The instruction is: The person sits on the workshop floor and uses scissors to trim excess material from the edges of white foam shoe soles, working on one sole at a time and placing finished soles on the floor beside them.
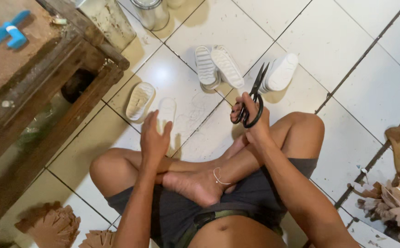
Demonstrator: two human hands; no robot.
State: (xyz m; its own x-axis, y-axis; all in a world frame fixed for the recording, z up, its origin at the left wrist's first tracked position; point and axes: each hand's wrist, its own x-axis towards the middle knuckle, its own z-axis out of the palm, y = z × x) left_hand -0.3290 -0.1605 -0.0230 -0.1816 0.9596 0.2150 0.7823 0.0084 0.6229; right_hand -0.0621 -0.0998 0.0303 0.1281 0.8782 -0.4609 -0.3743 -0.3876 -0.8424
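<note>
Above white tiles (374, 87), black scissors (254, 98) in right hand (250, 119)

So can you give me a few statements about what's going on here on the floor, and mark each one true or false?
1. The right hand holds black scissors. True.
2. The scissors point down at the person's lap. False: the blades point up and away, toward the white soles on the tiles.
3. The left hand holds a white sole. False: it is open, fingers up, with nothing in its grip; a white sole lies on the floor just beyond it.
4. The person sits cross-legged on a white tiled floor. True.
5. A blue item lies on the wooden table at the left. True.
</note>
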